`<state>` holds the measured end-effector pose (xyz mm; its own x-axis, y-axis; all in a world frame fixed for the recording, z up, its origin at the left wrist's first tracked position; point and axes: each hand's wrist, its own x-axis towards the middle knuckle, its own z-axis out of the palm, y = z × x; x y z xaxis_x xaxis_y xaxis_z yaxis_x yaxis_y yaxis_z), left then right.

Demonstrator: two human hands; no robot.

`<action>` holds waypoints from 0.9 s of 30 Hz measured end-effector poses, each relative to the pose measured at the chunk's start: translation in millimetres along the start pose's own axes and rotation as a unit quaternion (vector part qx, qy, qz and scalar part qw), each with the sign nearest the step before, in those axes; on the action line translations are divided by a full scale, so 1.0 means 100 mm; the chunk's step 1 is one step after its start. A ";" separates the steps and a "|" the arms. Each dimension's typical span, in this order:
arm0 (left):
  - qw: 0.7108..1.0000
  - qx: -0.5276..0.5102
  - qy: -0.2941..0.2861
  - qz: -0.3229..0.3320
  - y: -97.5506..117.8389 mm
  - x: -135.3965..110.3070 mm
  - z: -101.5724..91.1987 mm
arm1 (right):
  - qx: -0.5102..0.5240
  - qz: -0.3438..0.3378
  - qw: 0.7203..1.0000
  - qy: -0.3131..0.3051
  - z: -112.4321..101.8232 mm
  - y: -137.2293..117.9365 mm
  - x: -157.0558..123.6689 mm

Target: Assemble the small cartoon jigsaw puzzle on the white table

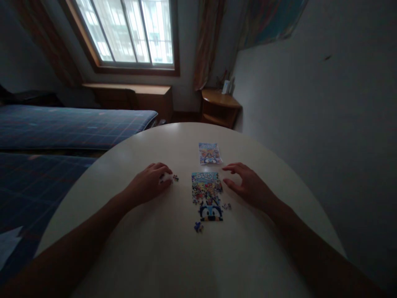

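A partly joined jigsaw puzzle (205, 184) lies on the round white table between my hands, with a blue cartoon dog face at its lower end. My left hand (151, 181) rests to the left of it, thumb and fingers apart. Dark puzzle pieces show in the gap under its fingers, and a loose puzzle piece (175, 178) lies just beyond the fingertips. On the right, my right hand (243, 184) is beside the puzzle's edge, thumb and forefinger spread with nothing between them. More loose pieces (227, 206) lie at the puzzle's lower right, and a blue puzzle piece (198, 227) sits below it.
A small printed picture sheet (210, 154) lies beyond the puzzle on the white table (167, 248). A bed with a blue plaid mattress (71, 126) stands at the left. Behind are a wooden desk (151, 89) and a corner cabinet (220, 98); a wall rises at the right.
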<state>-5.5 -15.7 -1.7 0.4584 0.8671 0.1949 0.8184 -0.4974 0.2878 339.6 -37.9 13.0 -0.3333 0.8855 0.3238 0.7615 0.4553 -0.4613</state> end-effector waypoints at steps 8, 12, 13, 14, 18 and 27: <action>0.999 -0.031 0.010 0.021 0.08 0.03 0.10 | 0.007 0.009 1.000 -0.004 -0.01 -0.01 0.00; 0.999 -0.044 0.018 0.008 0.11 0.03 0.11 | 0.007 0.008 1.000 -0.004 -0.01 -0.03 0.00; 0.999 -0.047 0.019 0.007 0.12 0.04 0.11 | 0.006 0.009 1.000 -0.005 -0.01 -0.04 -0.01; 0.999 -0.050 0.017 0.008 0.13 0.05 0.12 | 0.004 0.010 1.000 -0.007 -0.01 -0.04 -0.01; 0.999 -0.054 0.001 0.004 0.16 0.07 0.15 | 0.008 0.009 1.000 -0.013 -0.01 -0.06 -0.01; 0.997 -0.066 0.007 0.045 0.25 0.04 0.13 | 0.008 0.004 1.000 -0.011 0.01 -0.06 -0.01</action>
<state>21.8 -24.1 -6.2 0.5230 0.8186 0.2375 0.7210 -0.5735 0.3889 335.0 -41.3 15.1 -0.3402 0.8908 0.3012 0.7554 0.4497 -0.4766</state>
